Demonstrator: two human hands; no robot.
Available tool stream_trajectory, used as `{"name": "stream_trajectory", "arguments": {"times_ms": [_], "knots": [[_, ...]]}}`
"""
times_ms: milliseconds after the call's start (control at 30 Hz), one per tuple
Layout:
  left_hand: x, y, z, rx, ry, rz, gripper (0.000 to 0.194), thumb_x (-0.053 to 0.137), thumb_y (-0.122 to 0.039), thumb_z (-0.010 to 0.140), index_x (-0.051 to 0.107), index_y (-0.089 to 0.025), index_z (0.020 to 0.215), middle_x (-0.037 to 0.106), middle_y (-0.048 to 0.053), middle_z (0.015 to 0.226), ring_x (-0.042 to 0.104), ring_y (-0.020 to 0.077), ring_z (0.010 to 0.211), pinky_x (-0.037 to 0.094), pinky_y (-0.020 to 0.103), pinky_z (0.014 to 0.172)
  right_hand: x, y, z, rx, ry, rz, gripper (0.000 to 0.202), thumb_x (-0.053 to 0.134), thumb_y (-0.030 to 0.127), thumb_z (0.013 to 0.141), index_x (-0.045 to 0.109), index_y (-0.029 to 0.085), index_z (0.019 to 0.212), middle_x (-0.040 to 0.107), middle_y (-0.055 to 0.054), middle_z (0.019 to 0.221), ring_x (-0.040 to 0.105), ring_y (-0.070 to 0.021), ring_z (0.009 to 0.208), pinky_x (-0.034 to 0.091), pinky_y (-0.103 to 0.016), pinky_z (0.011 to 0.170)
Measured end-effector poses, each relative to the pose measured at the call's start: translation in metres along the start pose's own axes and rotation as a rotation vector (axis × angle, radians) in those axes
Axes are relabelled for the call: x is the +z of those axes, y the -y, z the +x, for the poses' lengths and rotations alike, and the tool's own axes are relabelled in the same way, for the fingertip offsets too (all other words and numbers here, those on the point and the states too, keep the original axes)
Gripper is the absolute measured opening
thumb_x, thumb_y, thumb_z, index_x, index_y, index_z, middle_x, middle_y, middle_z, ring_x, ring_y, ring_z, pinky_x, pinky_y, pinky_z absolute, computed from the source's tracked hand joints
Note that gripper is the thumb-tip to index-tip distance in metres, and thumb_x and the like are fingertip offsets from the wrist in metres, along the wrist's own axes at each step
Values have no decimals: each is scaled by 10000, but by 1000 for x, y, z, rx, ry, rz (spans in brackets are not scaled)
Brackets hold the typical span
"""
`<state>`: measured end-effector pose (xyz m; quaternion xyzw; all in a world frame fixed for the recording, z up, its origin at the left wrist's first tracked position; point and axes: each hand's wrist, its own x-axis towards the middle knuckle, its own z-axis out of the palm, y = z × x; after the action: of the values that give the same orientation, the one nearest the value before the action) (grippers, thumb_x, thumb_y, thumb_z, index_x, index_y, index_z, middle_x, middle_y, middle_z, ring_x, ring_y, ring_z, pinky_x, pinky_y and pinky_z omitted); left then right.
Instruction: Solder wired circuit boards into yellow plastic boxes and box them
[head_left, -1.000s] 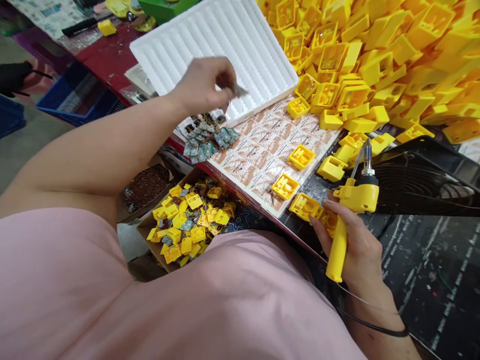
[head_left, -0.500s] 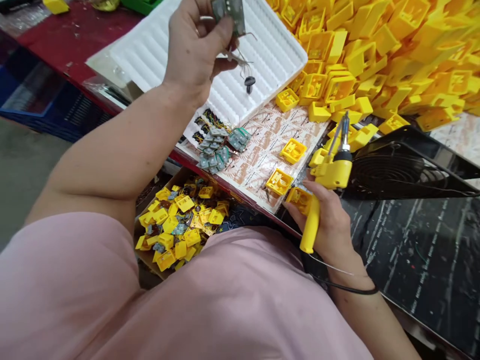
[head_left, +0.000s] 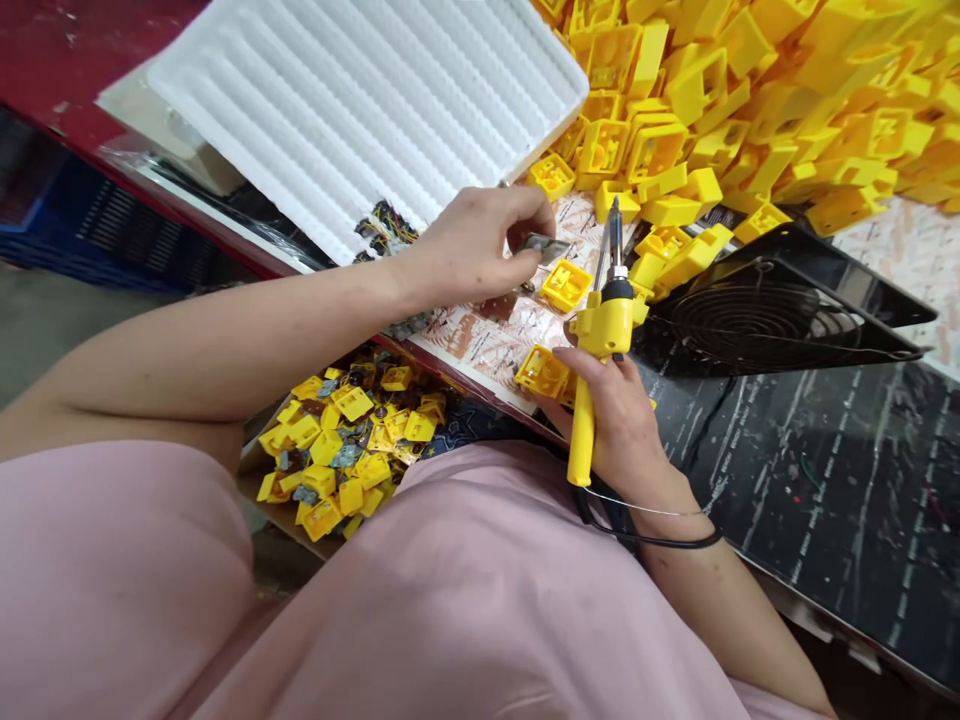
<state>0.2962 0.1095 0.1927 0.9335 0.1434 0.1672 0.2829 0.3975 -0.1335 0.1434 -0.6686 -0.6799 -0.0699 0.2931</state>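
My left hand pinches a small grey circuit board just above the patterned work surface. Right beside the board lies a yellow square housing. My right hand is wrapped round a yellow soldering gun, its metal tip pointing up and away from me. Next to my right fingertips is another yellow housing; whether it is held too is hard to tell. Behind my left wrist, black parts with thin coloured wires lie at the corner of the white ridged foam tray.
A large heap of yellow housings fills the back right. Below it stands a black fan. An open box of yellow pieces and boards sits below the table edge. A black cable hangs by my right wrist.
My left hand has come down from over the foam tray to beside the yellow housing, still with the board. My right hand and the soldering gun have shifted slightly left in view.
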Motion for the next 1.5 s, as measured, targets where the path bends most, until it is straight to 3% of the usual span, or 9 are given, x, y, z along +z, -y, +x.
{"name": "stream_trajectory", "arguments": {"times_ms": [200, 433, 533, 733, 833, 1000, 1300, 1367, 1500], "knots": [[16, -15, -46, -92, -44, -147, 491, 500, -240, 920, 643, -201, 1388, 746, 86, 1201, 699, 170, 901, 591, 318, 764, -5, -7, -7, 11, -4, 7, 517, 679, 298, 1003, 491, 254, 1483, 739, -63, 1098, 729, -239, 988, 563, -428, 1014], [29, -14, -105, -1, 46, 456, 413, 446, -357, 1051, 802, -183, 934, 797, 100, 966, 745, 268, 984, 600, 393, 789, -12, -13, -14, 40, 31, -3, 449, 635, 389, 1035, 492, 289, 1449, 735, -65, 1158, 718, -234, 973, 590, -427, 976], [21, -23, -106, 13, 57, 577, 415, 426, -309, 1063, 800, -167, 950, 790, 143, 1201, 711, 329, 1191, 598, 460, 887, -13, -14, -15, 29, 31, -6, 481, 644, 438, 1031, 492, 293, 1463, 738, -67, 1134, 728, -253, 1013, 586, -458, 1020], [15, -27, -102, 41, 225, 370, 491, 548, -422, 957, 700, -128, 1320, 736, 153, 1348, 674, 353, 1263, 540, 511, 1047, -18, -11, -26, 51, -173, -65, 451, 748, 393, 975, 567, 325, 1383, 756, -33, 1103, 753, -248, 1046, 622, -413, 990], [29, -27, -104, -1, 196, 369, 523, 591, -474, 891, 697, -112, 1254, 740, 174, 1290, 665, 365, 1245, 521, 519, 1075, -24, -7, -32, 120, -155, -96, 395, 757, 338, 969, 586, 332, 1325, 762, -24, 1102, 764, -246, 1042, 630, -414, 972], [50, -28, -108, -38, 51, 322, 249, 536, -384, 997, 712, -209, 1014, 809, 88, 1129, 716, 292, 1164, 520, 477, 992, -26, -5, -34, 138, -124, -86, 403, 756, 322, 967, 575, 319, 1327, 771, -42, 1147, 753, -226, 1023, 600, -391, 987], [45, -16, -104, -66, -204, -46, 212, 575, -324, 969, 731, -197, 901, 825, 38, 947, 756, 192, 928, 551, 360, 911, -3, -8, -16, 2, 3, -39, 388, 651, 375, 1040, 564, 235, 1391, 765, -31, 1009, 755, -209, 929, 525, -429, 1096], [41, -16, -97, -68, -197, -109, 214, 587, -325, 957, 741, -186, 907, 817, 41, 937, 748, 186, 914, 548, 337, 872, 2, -6, -10, -32, 0, -43, 355, 656, 345, 1039, 580, 244, 1371, 775, -26, 1021, 757, -196, 904, 512, -433, 1122], [38, -20, -86, -6, 1, -152, 223, 595, -331, 945, 760, -191, 892, 799, 29, 892, 731, 183, 891, 518, 357, 914, -14, -2, -11, -36, -271, -2, 231, 783, 312, 955, 684, 265, 1158, 745, 40, 831, 708, -146, 698, 599, -336, 925]]}}
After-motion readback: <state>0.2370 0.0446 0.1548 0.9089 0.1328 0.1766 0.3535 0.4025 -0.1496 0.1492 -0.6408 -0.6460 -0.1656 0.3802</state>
